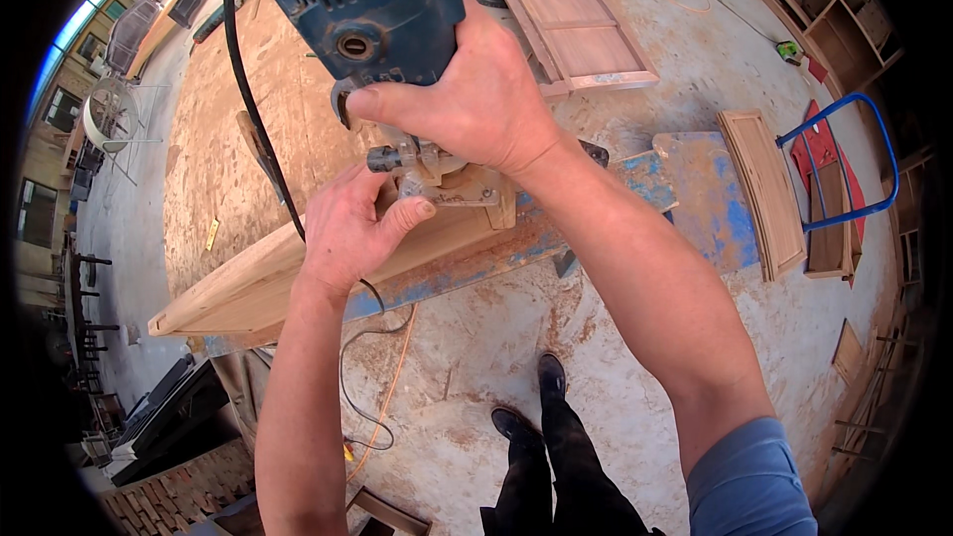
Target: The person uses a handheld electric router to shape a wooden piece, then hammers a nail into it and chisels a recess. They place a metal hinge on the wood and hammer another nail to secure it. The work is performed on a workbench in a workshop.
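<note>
Router (pixel 367 20), upper centre of the head view: the blue tool stood upright, or nearly so, over the right-hand part of a pale wooden board (pixel 233 286), its metal base (pixel 452 195) at the board's edge. The board lay slantwise along a blue-stained bench (pixel 541 243).

The right hand (pixel 486 99) gripped the blue housing, its thumb laid across the lower front; the other fingers passed behind the tool, so their spacing could not be told. The left hand (pixel 347 228) lay low over the board, thumb apart from the fingers and reaching to the base. The fingers lay close together near a dark knob (pixel 382 159); whether they pinched anything could not be told. A black cable (pixel 243 60) hung left of the router and passed by the left hand.

The step in hand appeared to be guiding the tool along the board's edge; the cutter was hidden, so cutting could not be confirmed. The next move seemed to call for level pressure on the base, steady guidance along the edge, and a cable clear of the path.
</note>
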Demonstrator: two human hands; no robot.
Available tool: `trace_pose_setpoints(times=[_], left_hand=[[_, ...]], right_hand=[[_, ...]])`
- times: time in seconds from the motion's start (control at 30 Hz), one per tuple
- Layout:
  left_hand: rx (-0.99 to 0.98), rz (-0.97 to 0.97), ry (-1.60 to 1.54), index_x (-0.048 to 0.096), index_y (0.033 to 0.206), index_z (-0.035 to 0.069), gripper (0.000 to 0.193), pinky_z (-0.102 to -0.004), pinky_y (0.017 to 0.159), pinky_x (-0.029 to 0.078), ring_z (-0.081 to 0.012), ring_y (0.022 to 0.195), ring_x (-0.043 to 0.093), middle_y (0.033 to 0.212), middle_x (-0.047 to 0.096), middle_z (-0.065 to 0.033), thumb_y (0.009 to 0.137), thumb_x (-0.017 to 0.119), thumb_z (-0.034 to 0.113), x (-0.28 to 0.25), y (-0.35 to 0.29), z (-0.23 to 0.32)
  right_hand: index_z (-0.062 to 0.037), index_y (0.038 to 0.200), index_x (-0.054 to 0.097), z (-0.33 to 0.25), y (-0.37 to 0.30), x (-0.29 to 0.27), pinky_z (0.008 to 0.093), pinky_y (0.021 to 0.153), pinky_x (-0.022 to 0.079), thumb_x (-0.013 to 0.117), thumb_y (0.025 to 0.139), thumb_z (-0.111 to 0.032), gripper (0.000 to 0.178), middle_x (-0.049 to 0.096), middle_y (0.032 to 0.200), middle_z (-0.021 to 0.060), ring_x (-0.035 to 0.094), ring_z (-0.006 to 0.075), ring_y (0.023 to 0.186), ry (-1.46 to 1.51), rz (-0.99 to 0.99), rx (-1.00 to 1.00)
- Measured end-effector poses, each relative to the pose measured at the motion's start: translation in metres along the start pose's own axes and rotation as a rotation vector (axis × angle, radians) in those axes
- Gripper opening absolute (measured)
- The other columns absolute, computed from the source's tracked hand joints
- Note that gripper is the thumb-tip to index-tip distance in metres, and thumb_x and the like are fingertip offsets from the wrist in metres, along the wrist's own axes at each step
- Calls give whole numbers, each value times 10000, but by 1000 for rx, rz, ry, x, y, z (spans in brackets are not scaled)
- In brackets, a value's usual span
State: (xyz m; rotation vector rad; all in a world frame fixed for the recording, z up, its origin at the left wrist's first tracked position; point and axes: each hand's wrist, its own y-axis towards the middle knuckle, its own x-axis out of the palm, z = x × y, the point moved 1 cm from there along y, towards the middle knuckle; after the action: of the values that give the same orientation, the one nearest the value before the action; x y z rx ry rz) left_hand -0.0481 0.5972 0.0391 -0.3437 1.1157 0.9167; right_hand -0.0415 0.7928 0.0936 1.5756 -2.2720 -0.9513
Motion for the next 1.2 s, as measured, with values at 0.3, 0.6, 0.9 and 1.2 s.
trace_pose_setpoints(times=[0.3, 0.6, 0.9, 1.2], left_hand=[[-33, -25, 18, 680, 953, 2, 710, -432, 684, 469, -340, 754, 607, 746, 631, -137, 810, 681, 697, -1, 1, 0], [-41, 14, -22, 681, 1001, 5, 669, -417, 675, 486, -330, 737, 628, 757, 641, -146, 815, 717, 647, -1, 0, 4], [-59, 24, -27, 675, 1027, 5, 651, -403, 667, 492, -329, 730, 636, 767, 640, -152, 819, 732, 619, 0, 0, 3], [-58, 33, -24, 675, 1066, 12, 635, -403, 689, 504, -323, 753, 650, 803, 659, -145, 827, 734, 597, 1, 0, 1]], right_hand=[[52, 1103, 609, 2, 1, 1, 403, 843, 578, 917, 587, -440, 777, 728, 960, 214, 725, 353, 911, 1, -3, -4], [45, 1100, 614, 1, 3, 1, 403, 841, 575, 913, 590, -433, 760, 727, 966, 213, 725, 350, 909, 3, 6, 1], [47, 1079, 616, 5, 5, 2, 405, 824, 578, 911, 590, -435, 747, 726, 940, 214, 726, 353, 889, 4, 20, -28], [37, 1062, 619, 4, 6, 3, 401, 814, 580, 914, 591, -432, 727, 727, 926, 204, 727, 343, 868, 14, 28, -26]])
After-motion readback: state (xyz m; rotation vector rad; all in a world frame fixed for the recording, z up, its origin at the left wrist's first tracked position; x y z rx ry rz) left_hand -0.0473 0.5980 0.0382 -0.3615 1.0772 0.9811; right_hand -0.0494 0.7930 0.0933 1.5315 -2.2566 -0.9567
